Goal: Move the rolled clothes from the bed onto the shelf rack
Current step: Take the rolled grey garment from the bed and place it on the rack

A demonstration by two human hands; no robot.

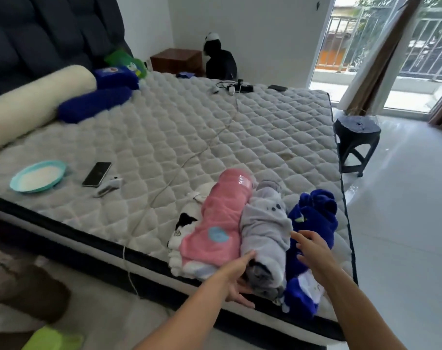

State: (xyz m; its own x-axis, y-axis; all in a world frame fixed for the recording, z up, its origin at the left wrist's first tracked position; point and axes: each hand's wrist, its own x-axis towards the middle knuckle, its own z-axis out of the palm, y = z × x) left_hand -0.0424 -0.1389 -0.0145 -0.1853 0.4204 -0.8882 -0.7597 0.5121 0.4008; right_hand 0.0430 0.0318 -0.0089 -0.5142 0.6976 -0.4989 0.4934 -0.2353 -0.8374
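Several rolled clothes lie side by side at the near right corner of the bed (194,127): a white roll (189,223), a pink roll (219,218), a grey roll (265,223) and a dark blue roll (313,218). My left hand (240,281) is at the near end of the grey roll, thumb on top and fingers beneath it at the mattress edge. Over the gap between the grey and blue rolls hovers my right hand (313,251), fingers spread and holding nothing. No shelf rack is in view.
On the mattress lie a teal plate (38,175), a phone (96,174), a white cable (189,157), chargers (237,88), a cream bolster (35,102) and blue plush (96,103). A black stool (356,140) stands on the tiled floor at right.
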